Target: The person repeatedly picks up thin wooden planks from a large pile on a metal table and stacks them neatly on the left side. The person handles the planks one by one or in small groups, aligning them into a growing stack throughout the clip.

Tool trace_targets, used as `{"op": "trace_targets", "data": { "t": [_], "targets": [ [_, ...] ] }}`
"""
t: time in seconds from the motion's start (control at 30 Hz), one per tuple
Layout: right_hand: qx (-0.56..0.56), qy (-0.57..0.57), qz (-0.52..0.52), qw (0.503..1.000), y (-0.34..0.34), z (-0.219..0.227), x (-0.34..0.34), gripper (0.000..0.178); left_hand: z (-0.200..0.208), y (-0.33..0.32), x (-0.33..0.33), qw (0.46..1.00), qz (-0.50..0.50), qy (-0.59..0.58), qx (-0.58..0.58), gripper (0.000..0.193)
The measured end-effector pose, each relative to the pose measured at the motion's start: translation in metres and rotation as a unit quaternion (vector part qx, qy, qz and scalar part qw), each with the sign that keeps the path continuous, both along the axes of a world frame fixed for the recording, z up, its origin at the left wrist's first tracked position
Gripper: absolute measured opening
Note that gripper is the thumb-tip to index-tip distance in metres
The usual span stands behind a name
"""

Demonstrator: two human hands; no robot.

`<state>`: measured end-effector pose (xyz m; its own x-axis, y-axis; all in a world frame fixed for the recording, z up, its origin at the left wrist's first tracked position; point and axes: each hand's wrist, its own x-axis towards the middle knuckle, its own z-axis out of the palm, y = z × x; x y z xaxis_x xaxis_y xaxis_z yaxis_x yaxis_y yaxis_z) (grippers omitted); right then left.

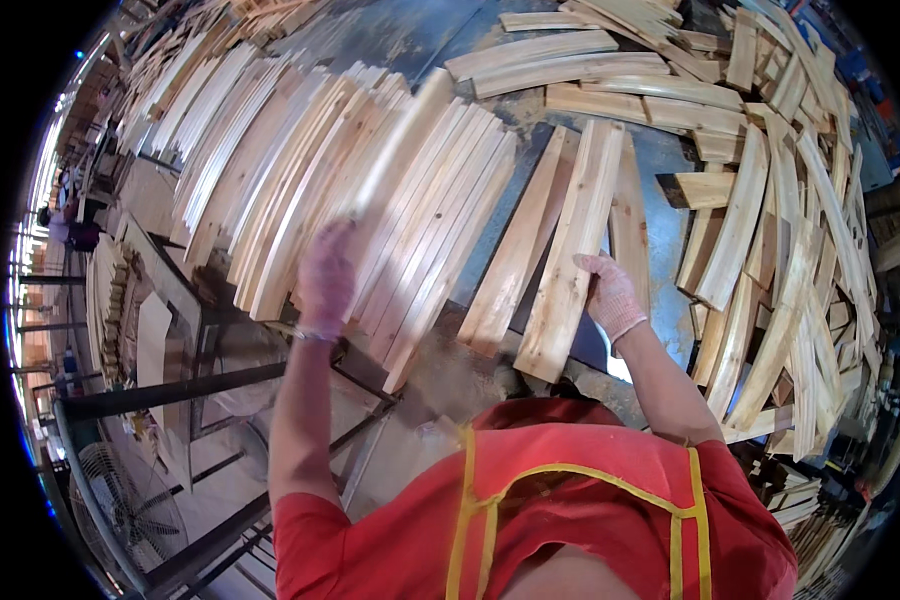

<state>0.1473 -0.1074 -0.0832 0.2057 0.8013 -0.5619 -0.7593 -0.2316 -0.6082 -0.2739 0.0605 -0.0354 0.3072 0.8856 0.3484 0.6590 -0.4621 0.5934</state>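
My left hand (328, 280), in a pale pinkish work glove, is closed on the near end of a wooden board (402, 148). That board is smeared by motion and tilted over a row of boards lying side by side. My right hand (614, 295), gloved the same way, grips the right edge of another pale board (574, 245), its thumb toward the top face and its other fingers partly hidden. Left of this one lies a loose board (518, 255), and a knotty board (629, 225) shows partly behind it on the right.
Rows of boards (440, 215) cover the metal table (410, 38) on the left. Jumbled boards (735, 235) are heaped on the right, with more (570, 70) at the far side. A dark metal rail (170, 392) and a floor fan (125, 500) stand at lower left.
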Motion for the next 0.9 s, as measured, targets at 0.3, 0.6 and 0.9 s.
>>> {"op": "trace_targets", "data": {
  "t": [0.3,0.6,0.9],
  "targets": [
    [-0.052,-0.278,0.390,0.876,0.064,0.026,-0.123,0.081,0.023,0.005,-0.013,0.942,0.087,0.314,0.075,0.051],
    [-0.087,-0.680,0.106,0.721,-0.044,0.084,0.055,0.069,-0.069,-0.152,0.141,0.950,-0.195,0.223,0.102,0.070],
    [-0.487,-0.702,0.074,0.515,-0.290,0.062,0.261,0.106,-0.080,-0.138,0.194,0.921,-0.057,0.352,-0.156,0.111]
  ]
}}
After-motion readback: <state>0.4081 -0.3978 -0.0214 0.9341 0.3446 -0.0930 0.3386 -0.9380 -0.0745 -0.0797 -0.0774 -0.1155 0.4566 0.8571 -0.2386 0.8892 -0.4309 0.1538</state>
